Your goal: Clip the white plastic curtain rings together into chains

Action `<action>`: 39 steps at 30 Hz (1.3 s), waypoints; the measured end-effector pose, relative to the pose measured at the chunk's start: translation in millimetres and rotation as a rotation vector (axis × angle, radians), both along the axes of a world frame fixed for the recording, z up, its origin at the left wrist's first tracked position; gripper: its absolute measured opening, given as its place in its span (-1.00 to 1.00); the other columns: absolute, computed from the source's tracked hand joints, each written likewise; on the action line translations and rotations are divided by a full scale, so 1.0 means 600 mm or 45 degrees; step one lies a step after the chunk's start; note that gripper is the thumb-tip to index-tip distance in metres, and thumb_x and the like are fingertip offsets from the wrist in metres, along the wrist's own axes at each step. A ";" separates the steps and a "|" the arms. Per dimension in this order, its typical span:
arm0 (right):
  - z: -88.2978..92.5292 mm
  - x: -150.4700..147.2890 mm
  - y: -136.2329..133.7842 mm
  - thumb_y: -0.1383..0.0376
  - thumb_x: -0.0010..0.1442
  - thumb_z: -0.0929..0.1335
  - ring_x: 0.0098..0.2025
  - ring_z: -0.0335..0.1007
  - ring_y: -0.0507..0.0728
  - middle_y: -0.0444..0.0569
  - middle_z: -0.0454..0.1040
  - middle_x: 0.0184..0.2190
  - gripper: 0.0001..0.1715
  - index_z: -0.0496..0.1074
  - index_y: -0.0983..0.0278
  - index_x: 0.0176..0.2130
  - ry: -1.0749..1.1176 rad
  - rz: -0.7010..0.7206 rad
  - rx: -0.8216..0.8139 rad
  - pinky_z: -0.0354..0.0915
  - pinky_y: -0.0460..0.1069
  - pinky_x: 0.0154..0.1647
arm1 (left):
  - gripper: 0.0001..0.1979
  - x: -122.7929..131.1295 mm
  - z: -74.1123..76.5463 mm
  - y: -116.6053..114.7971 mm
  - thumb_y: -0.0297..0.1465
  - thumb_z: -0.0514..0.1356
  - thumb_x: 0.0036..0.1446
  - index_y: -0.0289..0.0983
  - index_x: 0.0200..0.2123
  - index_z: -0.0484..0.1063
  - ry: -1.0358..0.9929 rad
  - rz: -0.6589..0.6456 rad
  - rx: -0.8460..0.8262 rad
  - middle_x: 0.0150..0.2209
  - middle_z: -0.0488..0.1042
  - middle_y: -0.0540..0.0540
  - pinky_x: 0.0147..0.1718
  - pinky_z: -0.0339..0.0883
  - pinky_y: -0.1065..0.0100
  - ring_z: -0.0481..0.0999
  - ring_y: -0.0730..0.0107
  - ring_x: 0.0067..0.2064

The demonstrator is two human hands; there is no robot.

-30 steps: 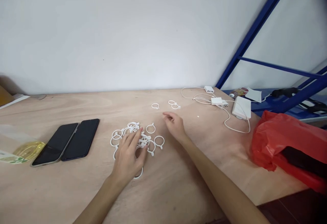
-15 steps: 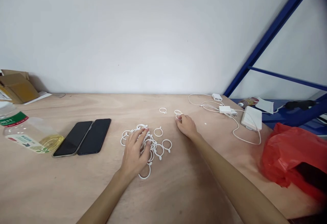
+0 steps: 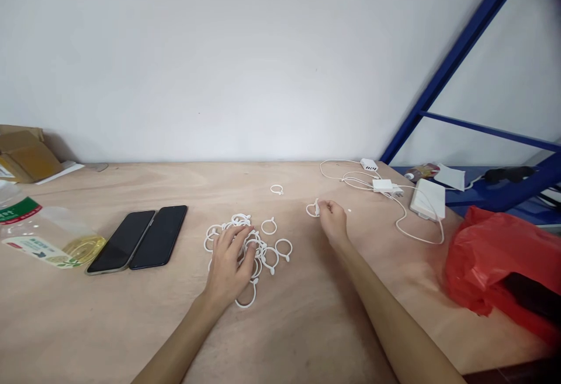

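Observation:
A pile of thin white plastic rings [image 3: 246, 294], each with a small tab, lies at the middle of the table. My left hand [image 3: 228, 258] rests over the pile, fingers bent and apart from the thumb, covering some of the rings. To the right, my right hand [image 3: 333, 223] is closed, thumb and fingertips pinching a white ring [image 3: 310, 209] by its tab side. The fingertips partly hide that ring. A loose ring [image 3: 276, 189] lies farther back, and another ring [image 3: 269, 227] sits at the pile's right edge.
Two phones [image 3: 158, 238] and a clear bottle [image 3: 48, 238] are on the left, with a cardboard box [image 3: 28, 156] behind. On the right are a white cable with a charger [image 3: 382, 185], a white box [image 3: 428, 199], a red plastic bag [image 3: 504, 261] and a blue frame [image 3: 456, 59].
My right hand has moved a little right and turned more upright, bringing a ring along in its pinch. My left hand stays over the pile. The view has shifted slightly.

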State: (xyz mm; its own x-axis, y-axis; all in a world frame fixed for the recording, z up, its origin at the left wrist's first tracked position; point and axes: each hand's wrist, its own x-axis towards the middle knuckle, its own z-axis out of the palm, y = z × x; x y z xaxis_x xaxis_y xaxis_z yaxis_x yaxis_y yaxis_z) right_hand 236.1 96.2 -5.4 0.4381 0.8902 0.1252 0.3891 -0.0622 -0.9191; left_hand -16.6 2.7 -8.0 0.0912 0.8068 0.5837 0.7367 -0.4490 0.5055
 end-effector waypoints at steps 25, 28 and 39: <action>0.040 -0.177 -0.157 0.13 0.11 0.37 -0.66 -0.11 -0.07 -0.27 0.14 -0.74 -0.70 0.34 0.29 -0.48 1.380 1.110 -0.492 -0.14 -0.09 -0.59 | -0.54 0.009 0.020 -0.028 -0.28 0.03 0.24 -0.25 0.19 0.20 -0.441 -0.167 -0.205 0.03 0.43 -0.19 0.01 0.29 0.17 0.43 0.20 0.02; 0.043 -0.176 -0.156 0.12 0.04 0.42 -0.61 0.00 -0.06 -0.24 0.19 -0.70 -0.70 0.38 0.29 -0.50 0.967 0.898 -0.236 -0.11 -0.09 -0.59 | -0.53 0.004 0.019 -0.029 -0.25 -0.05 0.28 -0.28 0.20 0.19 -0.424 -0.191 -0.278 0.06 0.40 -0.22 -0.01 0.28 0.14 0.41 0.17 0.04; 0.059 -0.174 -0.159 0.09 0.01 0.42 -0.52 0.19 -0.03 -0.17 0.38 -0.55 -0.72 0.46 0.24 -0.37 0.880 0.986 -0.003 0.11 -0.09 -0.51 | -0.61 0.012 0.029 -0.030 -0.27 0.02 0.22 -0.32 0.03 0.38 -0.180 -0.308 -0.235 -0.20 0.52 -0.18 -0.20 0.36 0.24 0.47 0.24 -0.20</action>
